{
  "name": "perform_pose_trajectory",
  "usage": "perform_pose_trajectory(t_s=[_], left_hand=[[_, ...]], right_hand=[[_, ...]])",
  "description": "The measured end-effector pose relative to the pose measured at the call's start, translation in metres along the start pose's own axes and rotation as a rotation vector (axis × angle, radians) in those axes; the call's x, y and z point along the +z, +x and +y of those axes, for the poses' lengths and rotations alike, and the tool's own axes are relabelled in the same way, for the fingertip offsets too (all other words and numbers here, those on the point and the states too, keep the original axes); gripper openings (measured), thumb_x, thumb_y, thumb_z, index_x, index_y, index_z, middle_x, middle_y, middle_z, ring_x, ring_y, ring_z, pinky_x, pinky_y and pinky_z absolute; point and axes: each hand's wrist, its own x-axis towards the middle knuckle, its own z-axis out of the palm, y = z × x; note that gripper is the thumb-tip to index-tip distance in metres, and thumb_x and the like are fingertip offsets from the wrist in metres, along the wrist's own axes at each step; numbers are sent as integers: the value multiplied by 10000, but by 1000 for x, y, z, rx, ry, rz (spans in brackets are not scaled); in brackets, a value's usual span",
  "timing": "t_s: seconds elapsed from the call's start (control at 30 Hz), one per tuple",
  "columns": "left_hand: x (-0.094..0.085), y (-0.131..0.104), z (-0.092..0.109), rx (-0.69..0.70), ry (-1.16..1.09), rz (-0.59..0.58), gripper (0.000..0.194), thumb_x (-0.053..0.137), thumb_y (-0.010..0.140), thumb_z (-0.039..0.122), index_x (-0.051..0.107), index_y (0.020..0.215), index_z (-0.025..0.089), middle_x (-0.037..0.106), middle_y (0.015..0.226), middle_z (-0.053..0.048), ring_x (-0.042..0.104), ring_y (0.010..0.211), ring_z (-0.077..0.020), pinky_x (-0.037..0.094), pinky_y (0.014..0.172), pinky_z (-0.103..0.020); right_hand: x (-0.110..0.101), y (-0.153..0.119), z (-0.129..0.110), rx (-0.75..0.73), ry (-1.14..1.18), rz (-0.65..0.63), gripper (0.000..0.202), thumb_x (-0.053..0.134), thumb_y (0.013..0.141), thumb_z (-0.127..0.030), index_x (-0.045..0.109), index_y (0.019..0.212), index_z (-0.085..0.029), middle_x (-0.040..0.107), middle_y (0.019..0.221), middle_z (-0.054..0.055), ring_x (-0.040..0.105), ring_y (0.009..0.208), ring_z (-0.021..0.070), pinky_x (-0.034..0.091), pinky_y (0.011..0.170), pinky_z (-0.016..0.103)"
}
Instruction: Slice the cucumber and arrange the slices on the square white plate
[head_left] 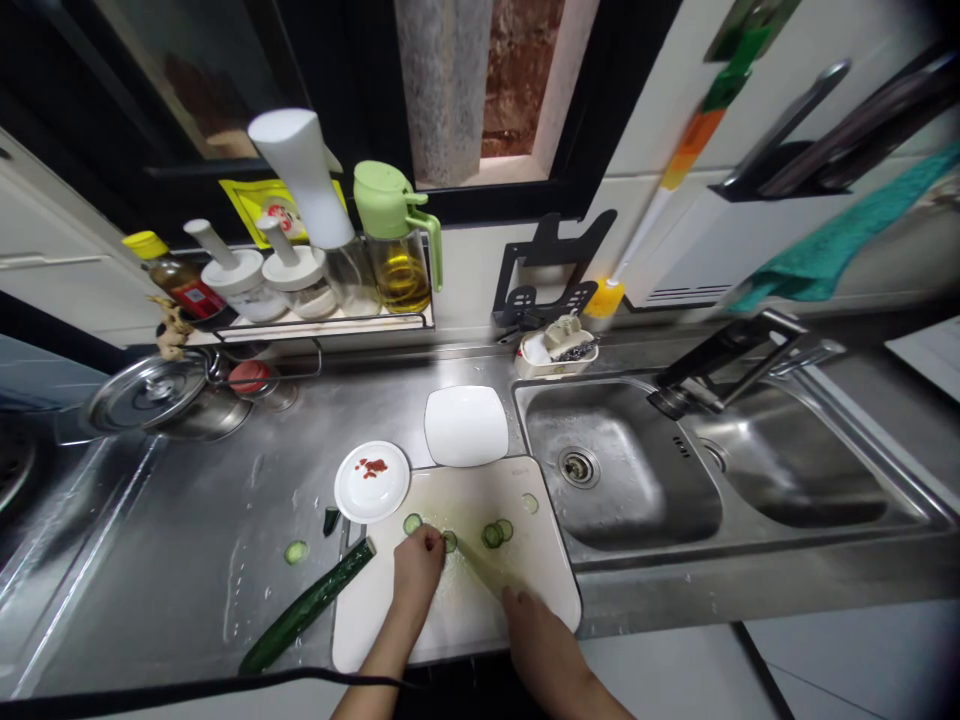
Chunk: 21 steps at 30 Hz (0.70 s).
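Observation:
My left hand (418, 566) is over the middle of the white cutting board (525, 600), its fingers pinched at the edge of a cucumber slice (450, 541). My right hand (541, 636) is wrapped round a knife (484, 568) whose blurred blade points up and left toward that slice. Several cucumber slices (493, 535) lie to the right of the blade, partly overlapping. One slice (530, 503) rests near the board's upper right corner, and another (412, 523) just above my left hand. The long cut cucumber (304, 610) leans over the board's left edge.
Behind the board are a small plate (349, 500) with red pieces and an empty white plate (466, 425). A cucumber slice (296, 552) and a dark green end piece (331, 520) lie on the counter. The sink (630, 460) is right; a lidded pot (172, 400) stands left.

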Motion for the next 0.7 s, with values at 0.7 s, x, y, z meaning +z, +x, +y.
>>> perform_pose_trajectory(t_s=[0.7], left_hand=[[-18, -2, -8, -23, -80, 62, 156, 509, 823, 298, 632, 783, 210, 701, 737, -5, 635, 700, -154, 403, 683, -227]], right_hand=[[18, -10, 28, -6, 56, -41, 574, 277, 789, 61, 571, 1259, -90, 651, 1162, 166, 613, 1062, 252, 466, 887, 320]])
